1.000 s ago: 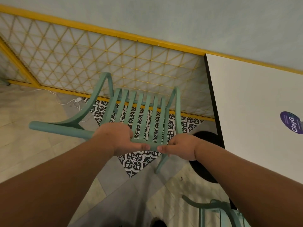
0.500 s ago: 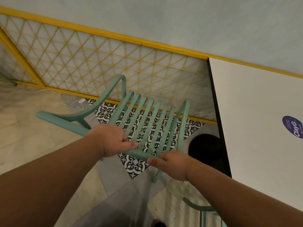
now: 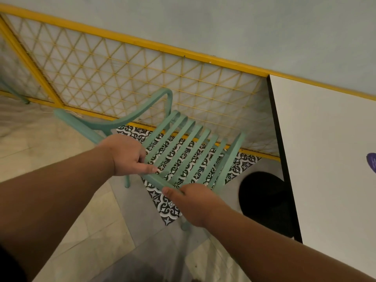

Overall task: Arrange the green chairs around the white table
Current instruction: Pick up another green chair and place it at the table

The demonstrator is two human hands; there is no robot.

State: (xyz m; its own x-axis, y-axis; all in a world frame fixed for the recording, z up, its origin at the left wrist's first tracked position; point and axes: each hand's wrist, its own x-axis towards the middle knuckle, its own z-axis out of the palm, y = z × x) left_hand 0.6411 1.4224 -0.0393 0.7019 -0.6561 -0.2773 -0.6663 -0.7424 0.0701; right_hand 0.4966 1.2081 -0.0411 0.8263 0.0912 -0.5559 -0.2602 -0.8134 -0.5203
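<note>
While the left hand (image 3: pixel 126 155) and the right hand (image 3: pixel 195 202) both clasp the near rail of the mint-green slatted armchair (image 3: pixel 189 149), left of the white rectangular table (image 3: pixel 325 149) and near its edge, an even two-handed swing seems best, with the legs clear of the black round table base (image 3: pixel 264 200).

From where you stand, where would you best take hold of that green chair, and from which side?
Take the green chair by its near rail, the straight bar the slats run into, coming from above on the near side. The gaps between slats let fingers curl round it, as the left hand and right hand do now, set apart for balance. The white table crowds the right.
</note>
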